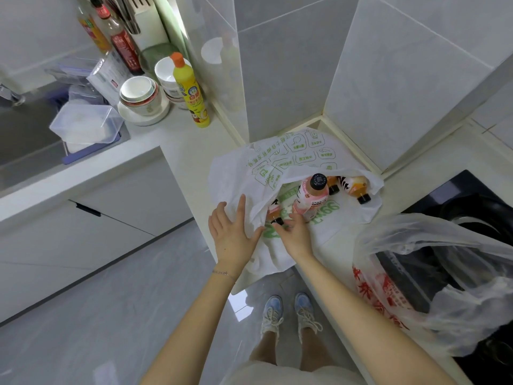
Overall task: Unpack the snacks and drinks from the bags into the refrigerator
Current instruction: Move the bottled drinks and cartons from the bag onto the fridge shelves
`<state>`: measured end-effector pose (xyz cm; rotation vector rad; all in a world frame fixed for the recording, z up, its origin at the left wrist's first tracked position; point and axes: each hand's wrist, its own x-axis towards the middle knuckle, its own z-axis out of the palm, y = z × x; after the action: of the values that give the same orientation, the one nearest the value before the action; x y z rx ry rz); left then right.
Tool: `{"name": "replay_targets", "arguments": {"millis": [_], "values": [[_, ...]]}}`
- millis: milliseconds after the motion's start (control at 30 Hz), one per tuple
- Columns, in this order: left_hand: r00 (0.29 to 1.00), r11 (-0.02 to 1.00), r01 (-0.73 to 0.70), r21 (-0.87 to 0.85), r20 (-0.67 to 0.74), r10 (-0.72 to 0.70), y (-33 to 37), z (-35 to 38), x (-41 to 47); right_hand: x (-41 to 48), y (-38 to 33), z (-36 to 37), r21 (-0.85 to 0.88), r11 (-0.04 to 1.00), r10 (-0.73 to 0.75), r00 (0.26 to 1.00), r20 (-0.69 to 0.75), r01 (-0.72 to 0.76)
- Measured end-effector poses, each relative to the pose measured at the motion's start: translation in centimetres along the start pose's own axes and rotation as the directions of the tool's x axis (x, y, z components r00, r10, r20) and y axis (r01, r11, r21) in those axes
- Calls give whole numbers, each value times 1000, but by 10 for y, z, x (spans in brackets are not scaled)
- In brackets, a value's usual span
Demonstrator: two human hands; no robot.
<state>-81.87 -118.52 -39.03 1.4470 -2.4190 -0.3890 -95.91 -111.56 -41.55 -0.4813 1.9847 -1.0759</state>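
Loosely crumpled, green-printed white bag (291,154) lies under the spread left hand (233,236); right hand (295,236) blurred, grip unclear.

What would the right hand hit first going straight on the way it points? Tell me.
The small lying bottle at the bag's mouth: the right hand's fingertips are already at its black cap. The upright pink bottle stands just beyond, to the right. Blur hides whether they touch.

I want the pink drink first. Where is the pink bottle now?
In the head view, the pink bottle stands upright inside the white bag, just beyond the right hand.
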Motion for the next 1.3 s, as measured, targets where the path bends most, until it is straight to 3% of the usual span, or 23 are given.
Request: {"name": "replay_targets", "arguments": {"millis": [100,200,300,467,600,800,1033,1167,1233,1300], "values": [[974,970,-227,-85,-28,226,3,-7,6,3,-1,11,-31,999,-35,998,52,37],[875,875,-481,-58,36,483,6,-5,13,5,1,17,-76,995,-55,997,50,59],[816,822,-569,-29,106,568,3,4,17,5,-2,17,-121,988,-89,993,76,98],[885,917,-393,-63,245,396,-3,11,18,-6,-11,-3,-98,994,-48,999,-12,46],[904,947,-308,-86,284,320,5,10,21,-19,-22,-20,-52,990,-136,988,-78,132],[962,971,-207,-122,155,224,24,9,25,-41,-42,-33,-165,934,-339,932,-129,317],[991,933,-127,-337,-3,134,46,-5,31,-44,-63,-59,-207,804,-588,798,-132,558],[994,898,-109,-427,-44,99,53,-12,36,-41,-72,-79,-251,740,-673,696,-250,624],[997,866,-80,-494,-32,74,57,-18,35,-34,-70,-85,-284,749,-663,686,-300,599],[999,832,-52,-552,-15,52,59,-21,35,-23,-64,-90,-270,785,-617,737,-274,557]]}}
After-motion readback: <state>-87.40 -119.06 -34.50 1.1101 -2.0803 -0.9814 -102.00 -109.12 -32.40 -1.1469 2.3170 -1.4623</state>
